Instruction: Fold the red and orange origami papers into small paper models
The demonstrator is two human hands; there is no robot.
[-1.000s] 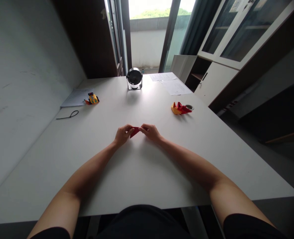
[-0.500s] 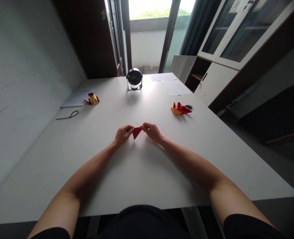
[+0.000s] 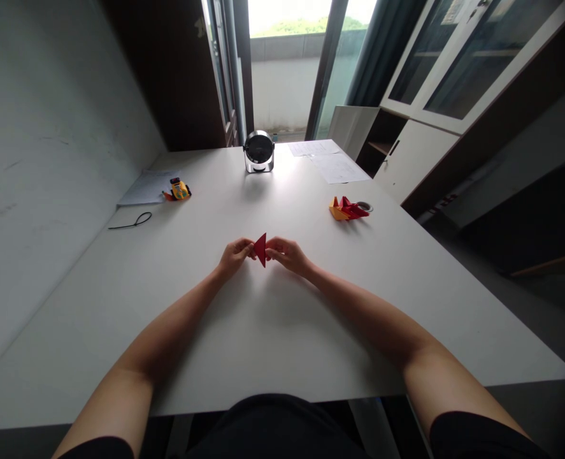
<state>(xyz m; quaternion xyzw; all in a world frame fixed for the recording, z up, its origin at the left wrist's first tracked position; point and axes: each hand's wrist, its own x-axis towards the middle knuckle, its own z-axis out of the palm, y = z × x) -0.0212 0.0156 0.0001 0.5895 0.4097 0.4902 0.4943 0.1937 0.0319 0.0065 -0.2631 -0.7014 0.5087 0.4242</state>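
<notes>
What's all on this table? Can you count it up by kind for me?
Red folded triangle, pinched by left hand and right hand: 1
Pile of red and orange folded pieces: 1
White paper sheets: 3
Small fan: 1
Yellow toy car: 1
Black cord loop: 1
Small ring: 1
Total: 9

- The red folded piece (image 3: 261,248), pinched between the left hand (image 3: 235,256) and the right hand (image 3: 286,254), looks like thin matt paper with sharp creases.
- The worktop (image 3: 272,331) is a smooth, matt white laminate with a soft sheen near the window.
- The red and orange folded pile (image 3: 348,209) is the same matt paper.
- The small fan (image 3: 258,152) has a glossy, chrome-like metal housing.
- The yellow toy car (image 3: 179,189) looks like shiny plastic.
- The sheets (image 3: 336,167) are plain matt white paper.
- The cabinet doors (image 3: 458,57) are reflective glass.
</notes>
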